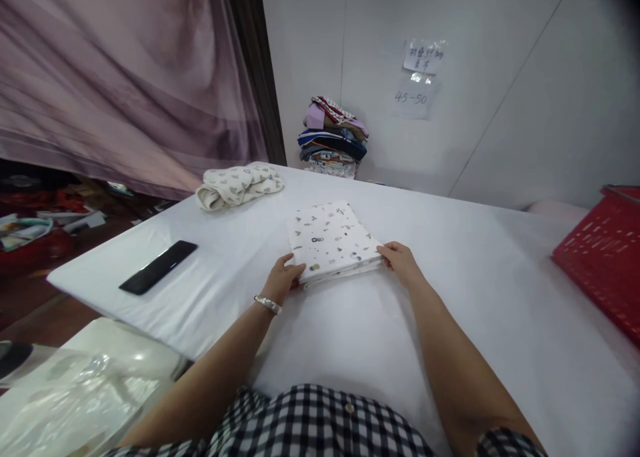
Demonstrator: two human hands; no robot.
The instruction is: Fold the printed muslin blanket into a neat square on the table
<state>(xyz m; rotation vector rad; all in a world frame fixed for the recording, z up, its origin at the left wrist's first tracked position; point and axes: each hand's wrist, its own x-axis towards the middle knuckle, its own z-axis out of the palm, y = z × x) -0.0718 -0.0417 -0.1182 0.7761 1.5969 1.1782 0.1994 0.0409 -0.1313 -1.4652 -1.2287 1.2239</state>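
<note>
A folded white cloth with small grey, tan and blue prints lies on the white-covered table. Its layers show along the near edge. My left hand grips the near left corner, thumb on top and the other fingers partly hidden. At the near right corner my right hand pinches the cloth's edge. Farther back on the left rests a second, loosely bundled cloth with a similar print, apart from both hands.
A flat black object lies at the table's left. Folded clothes are piled by the back wall. A red plastic basket stands at the right. Plastic bags sit at lower left, and a pink curtain hangs behind.
</note>
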